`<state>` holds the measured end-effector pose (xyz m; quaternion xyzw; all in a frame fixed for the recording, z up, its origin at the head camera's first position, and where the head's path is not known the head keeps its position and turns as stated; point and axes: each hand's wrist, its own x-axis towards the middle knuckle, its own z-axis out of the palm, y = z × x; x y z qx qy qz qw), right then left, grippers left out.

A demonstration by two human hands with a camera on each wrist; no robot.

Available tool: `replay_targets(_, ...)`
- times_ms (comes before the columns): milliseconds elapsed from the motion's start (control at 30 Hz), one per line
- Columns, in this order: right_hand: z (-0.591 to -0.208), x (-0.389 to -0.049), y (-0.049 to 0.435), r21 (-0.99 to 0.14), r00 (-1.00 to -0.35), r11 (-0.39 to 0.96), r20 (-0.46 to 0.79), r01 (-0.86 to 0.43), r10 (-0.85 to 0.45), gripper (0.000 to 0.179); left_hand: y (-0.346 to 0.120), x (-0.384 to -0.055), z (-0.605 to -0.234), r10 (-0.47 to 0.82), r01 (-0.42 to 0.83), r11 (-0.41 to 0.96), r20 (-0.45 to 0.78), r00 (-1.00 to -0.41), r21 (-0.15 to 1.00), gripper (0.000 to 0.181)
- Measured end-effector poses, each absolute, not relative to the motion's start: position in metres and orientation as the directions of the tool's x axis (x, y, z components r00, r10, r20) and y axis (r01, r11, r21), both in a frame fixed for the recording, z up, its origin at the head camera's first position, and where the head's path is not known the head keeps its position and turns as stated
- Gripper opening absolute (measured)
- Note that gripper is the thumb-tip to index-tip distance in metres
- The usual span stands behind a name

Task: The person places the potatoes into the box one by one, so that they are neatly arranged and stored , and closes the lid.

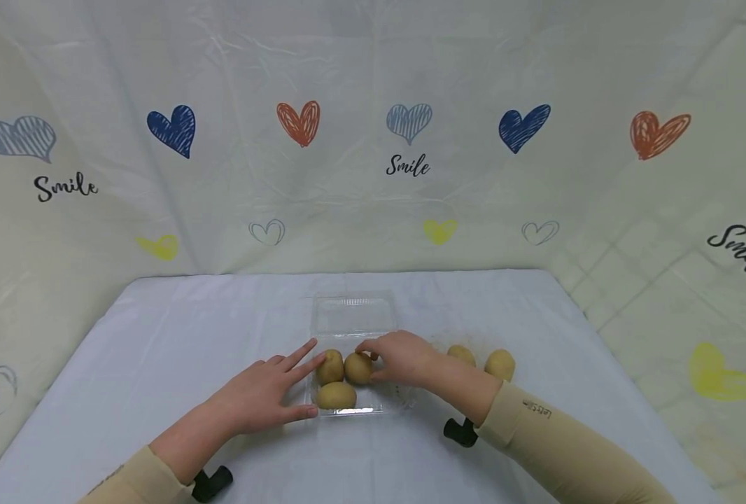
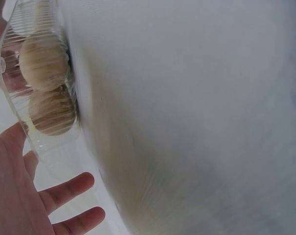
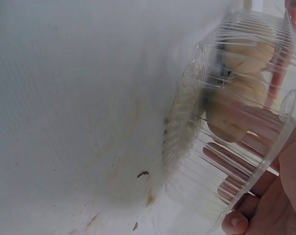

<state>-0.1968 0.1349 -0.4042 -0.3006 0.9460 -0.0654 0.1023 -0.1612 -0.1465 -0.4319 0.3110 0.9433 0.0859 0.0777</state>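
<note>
A clear plastic clamshell box (image 1: 376, 401) lies on the table with its lid (image 1: 354, 316) folded back, away from me. Inside its base are three potatoes: one at the back left (image 1: 330, 367), one in front of it (image 1: 336, 396) and one beside it (image 1: 358, 368). My right hand (image 1: 407, 358) reaches over the right wall, its curled fingers and thumb on that third potato. With fingers spread, my left hand (image 1: 262, 393) rests against the box's left side. Through the ribbed wall, the right wrist view shows fingers (image 3: 229, 159) inside the box.
Two more potatoes, one partly behind my right forearm (image 1: 461, 354) and one further right (image 1: 500, 364), lie on the white tablecloth (image 1: 209, 315). Brown specks of dirt (image 3: 143, 174) mark the cloth near the box. A curtain printed with hearts hangs behind the table.
</note>
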Motion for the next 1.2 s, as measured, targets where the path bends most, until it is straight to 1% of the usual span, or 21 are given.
replay_targets(200,-0.402,-0.196,0.137,-0.222,-0.808,0.819,-0.165,-0.529,-0.566,0.049,-0.147,-0.161,-0.432,0.603,0.578,0.791,-0.091,-0.793,0.202,0.085)
replay_targets(500,-0.391,-0.198,0.148,-0.306,-0.813,0.802,-0.126,-0.513,-0.568,0.053,-0.147,-0.161,-0.432,0.604,0.580,0.790,-0.086,-0.793,0.201,0.085)
replay_targets(767,-0.377,-0.199,0.164,-0.374,-0.822,0.784,-0.090,-0.496,-0.563,0.050,-0.147,-0.161,-0.431,0.611,0.585,0.783,-0.087,-0.787,0.211,0.084)
replay_targets(933,-0.374,-0.200,0.179,-0.388,-0.835,0.789,-0.082,-0.476,-0.544,0.049,-0.148,-0.160,-0.432,0.623,0.600,0.771,-0.055,-0.780,0.213,0.084)
replay_targets(1200,-0.374,-0.199,0.206,-0.382,-0.875,0.835,-0.118,-0.396,-0.469,0.045,-0.148,-0.160,-0.432,0.617,0.595,0.776,-0.053,-0.786,0.207,0.084)
